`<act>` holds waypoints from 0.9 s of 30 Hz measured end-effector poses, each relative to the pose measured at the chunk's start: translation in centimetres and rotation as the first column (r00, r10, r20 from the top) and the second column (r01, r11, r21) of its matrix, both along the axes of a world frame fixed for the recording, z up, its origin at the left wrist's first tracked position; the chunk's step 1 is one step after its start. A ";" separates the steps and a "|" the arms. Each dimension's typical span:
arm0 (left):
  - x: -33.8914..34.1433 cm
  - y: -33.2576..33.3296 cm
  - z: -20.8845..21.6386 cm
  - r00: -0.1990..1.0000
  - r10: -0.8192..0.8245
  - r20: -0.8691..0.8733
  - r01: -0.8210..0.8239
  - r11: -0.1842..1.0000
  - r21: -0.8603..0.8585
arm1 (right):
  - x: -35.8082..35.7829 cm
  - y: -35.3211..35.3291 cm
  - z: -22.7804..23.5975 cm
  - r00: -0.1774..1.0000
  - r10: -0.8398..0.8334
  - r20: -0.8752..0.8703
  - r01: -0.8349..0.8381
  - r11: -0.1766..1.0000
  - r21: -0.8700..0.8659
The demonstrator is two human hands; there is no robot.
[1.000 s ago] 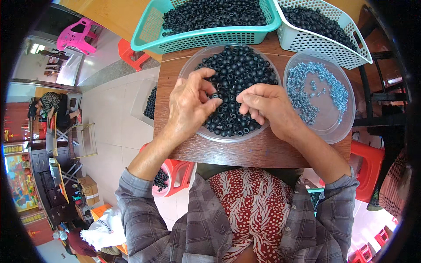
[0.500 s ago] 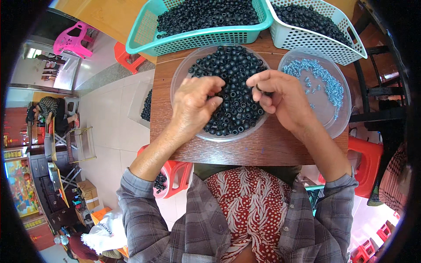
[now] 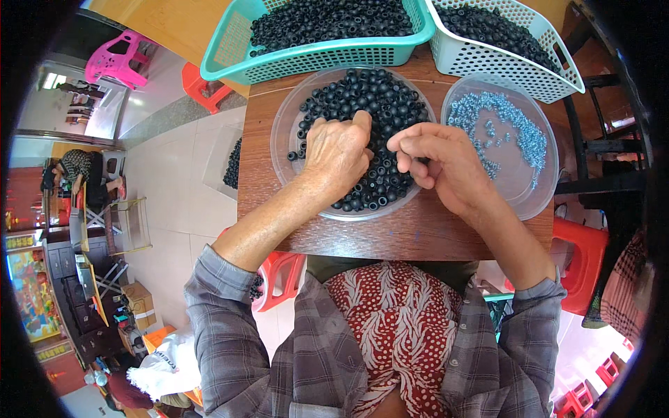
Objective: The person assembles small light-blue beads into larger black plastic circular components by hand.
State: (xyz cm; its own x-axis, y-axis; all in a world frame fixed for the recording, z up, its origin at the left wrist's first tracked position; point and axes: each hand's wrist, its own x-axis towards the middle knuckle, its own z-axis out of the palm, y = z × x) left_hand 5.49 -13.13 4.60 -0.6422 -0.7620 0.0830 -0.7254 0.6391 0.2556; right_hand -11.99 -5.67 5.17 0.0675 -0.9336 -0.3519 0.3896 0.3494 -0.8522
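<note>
Nearest the viewer, two forearms in grey plaid sleeves reach forward over the small brown wooden worktop [image 3: 418, 240]. The left hand [image 3: 338, 153] lies knuckles-up on the heap of small black ring-shaped rubber parts [image 3: 380, 111] filling the round clear plastic tray [image 3: 284, 139]; its fingers curl down into the pile, so whether its grip closes on anything cannot be told. The right hand [image 3: 446, 164] hovers just beside it, over the right edge of the same tray, thumb and forefinger pinched together on something too small to make out (the other fingers are folded loosely beneath).

Just right of that tray, touching it, sits a second round clear plastic tray [image 3: 536, 198] holding a scatter of small silver-blue metal bits [image 3: 498, 125].

Farther back, at the worktop's far edge, stand two baskets side by side, both loaded with more black rings: a teal plastic mesh basket [image 3: 313, 59] on the left and a white plastic mesh basket [image 3: 509, 66] on the right.

Beyond the worktop's right edge stands a red plastic stool [image 3: 582, 254].
</note>
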 end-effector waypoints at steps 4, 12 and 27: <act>1.0 -0.3 -0.7 0.986 -0.005 -0.167 0.017 0.997 0.070 | -0.1 0.2 0.1 1.000 0.003 -0.014 -0.003 1.000 -0.001; 2.0 0.2 -0.8 0.865 0.242 -0.440 -0.091 0.937 0.336 | 0.3 0.3 0.1 0.999 -0.003 -0.032 0.001 0.999 -0.041; -0.4 6.4 1.9 0.751 -0.233 -0.618 0.129 0.970 -0.208 | 1.8 3.4 1.5 0.993 -0.013 0.113 0.007 0.998 0.059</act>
